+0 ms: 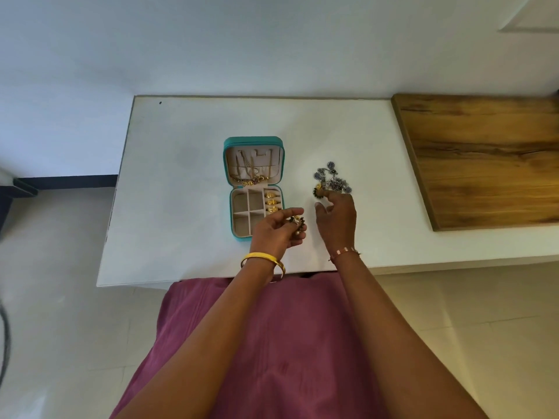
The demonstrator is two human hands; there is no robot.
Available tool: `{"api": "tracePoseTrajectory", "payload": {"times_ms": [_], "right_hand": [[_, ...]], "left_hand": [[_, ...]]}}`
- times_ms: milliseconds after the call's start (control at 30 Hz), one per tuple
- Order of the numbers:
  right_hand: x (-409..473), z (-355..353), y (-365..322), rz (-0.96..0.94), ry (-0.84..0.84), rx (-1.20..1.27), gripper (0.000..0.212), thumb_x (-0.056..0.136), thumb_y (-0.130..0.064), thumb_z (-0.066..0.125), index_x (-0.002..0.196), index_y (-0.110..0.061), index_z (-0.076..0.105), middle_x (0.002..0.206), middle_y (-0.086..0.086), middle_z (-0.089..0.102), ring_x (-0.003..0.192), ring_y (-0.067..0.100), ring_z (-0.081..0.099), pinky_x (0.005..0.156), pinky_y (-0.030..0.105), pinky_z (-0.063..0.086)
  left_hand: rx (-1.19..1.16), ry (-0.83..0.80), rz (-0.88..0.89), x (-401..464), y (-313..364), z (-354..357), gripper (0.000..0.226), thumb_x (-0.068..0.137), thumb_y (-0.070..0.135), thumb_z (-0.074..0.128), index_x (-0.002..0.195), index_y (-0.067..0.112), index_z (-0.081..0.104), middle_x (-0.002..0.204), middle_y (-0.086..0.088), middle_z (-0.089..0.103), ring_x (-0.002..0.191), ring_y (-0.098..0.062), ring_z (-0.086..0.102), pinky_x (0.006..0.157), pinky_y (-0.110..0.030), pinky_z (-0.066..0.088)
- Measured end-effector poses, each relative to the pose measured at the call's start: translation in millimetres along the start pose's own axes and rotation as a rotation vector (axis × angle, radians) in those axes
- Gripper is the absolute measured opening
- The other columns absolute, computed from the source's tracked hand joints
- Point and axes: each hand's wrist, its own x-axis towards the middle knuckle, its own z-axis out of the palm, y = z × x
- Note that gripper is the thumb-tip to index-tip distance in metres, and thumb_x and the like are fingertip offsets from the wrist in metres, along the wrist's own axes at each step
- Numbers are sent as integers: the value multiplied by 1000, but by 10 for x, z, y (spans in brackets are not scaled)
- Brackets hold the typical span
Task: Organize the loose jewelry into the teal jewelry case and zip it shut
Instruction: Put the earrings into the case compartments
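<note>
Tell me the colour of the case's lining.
Pale pinkish beige lining inside the teal case, seen in the head view.

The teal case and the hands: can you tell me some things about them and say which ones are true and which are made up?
1. The case is open. True.
2. Three gold rings sit in the case's right-hand slots. True.
3. The left hand is empty. False: it holds a small dark piece of jewelry.
4. The loose pile lies left of the case. False: it lies to the right, on the white table.
5. The right hand reaches to the pile. True.
6. The case's lid holds nothing. False: gold chains hang in it.
</note>
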Motion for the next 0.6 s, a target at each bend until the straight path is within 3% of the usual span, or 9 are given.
{"api": "tracePoseTrajectory", "payload": {"times_ms": [100, 200, 333, 467, 600], "right_hand": [[113, 61, 39, -121, -76, -256, 39, 88, -6, 51, 127, -7, 52, 122, 21, 47, 114, 34, 45, 91, 35, 40], [79, 100, 61, -187, -86, -379, 42, 90, -6, 47, 132, -8, 46, 126, 20, 44, 118, 34, 40, 89, 36, 42], [-101, 107, 117, -250, -58, -353, 36, 88, 2, 47, 123, -3, 55, 112, 23, 52, 104, 36, 47, 77, 38, 45], [-334, 103, 164, -319, -117, -313, 25, 87, -1, 54, 109, -2, 65, 94, 21, 57, 90, 35, 52, 67, 31, 40], [-349, 67, 190, -204, -186, -136, 16, 82, -1, 60, 92, -5, 72, 91, 18, 56, 88, 28, 53, 72, 23, 36]], "left_hand": [[-27, 34, -15, 86, 31, 47, 27, 88, -5, 43, 107, 2, 61, 71, -7, 60, 59, -11, 57, 59, -15, 51], [-67, 73, -18, 102, 11, 49, 22, 89, -1, 44, 99, 4, 63, 68, -7, 60, 60, -12, 57, 59, -16, 52], [-113, 139, -11, 0, -70, -9, 18, 90, 9, 48, 82, 14, 63, 65, -6, 61, 55, -9, 60, 60, -19, 54], [-92, 158, 19, -135, -211, -125, 17, 89, 3, 50, 86, 13, 62, 68, -7, 61, 55, -6, 62, 60, -17, 55], [-44, 181, 2, -166, -341, -230, 22, 88, 0, 49, 106, 7, 60, 74, -6, 64, 63, -10, 63, 63, -15, 55]]}}
